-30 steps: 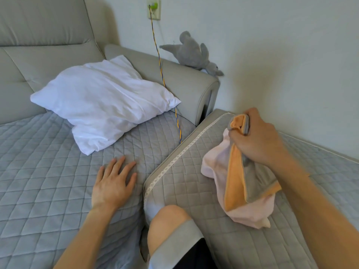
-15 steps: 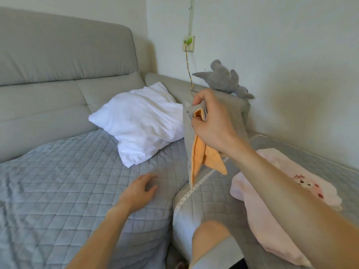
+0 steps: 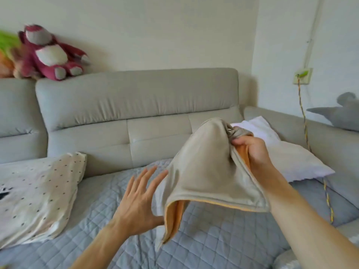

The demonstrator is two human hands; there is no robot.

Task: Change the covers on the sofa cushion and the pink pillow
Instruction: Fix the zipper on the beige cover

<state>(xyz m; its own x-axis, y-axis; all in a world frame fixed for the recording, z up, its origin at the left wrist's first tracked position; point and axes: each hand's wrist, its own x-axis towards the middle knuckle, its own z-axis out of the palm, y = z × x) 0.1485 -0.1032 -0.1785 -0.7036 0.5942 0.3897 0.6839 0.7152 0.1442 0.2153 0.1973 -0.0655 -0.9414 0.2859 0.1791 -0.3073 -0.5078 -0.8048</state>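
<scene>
— How's the light?
— Bright, soft and even; only faint shadows on the wall [image 3: 174,35] behind the sofa [image 3: 136,105].
— Sharp?
— Mostly. The plush bear [image 3: 50,55] at far left is smeared, and wide-angle bending curves the edges.

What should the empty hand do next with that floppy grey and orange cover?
Probably take hold of the cover's hanging lower edge. The right hand grips only one bunched corner, so the cover droops folded in the air, orange lining showing. The left hand is open with spread fingers right beside that edge, holding nothing. Two hands could spread it open, ready for a pillow.
</scene>
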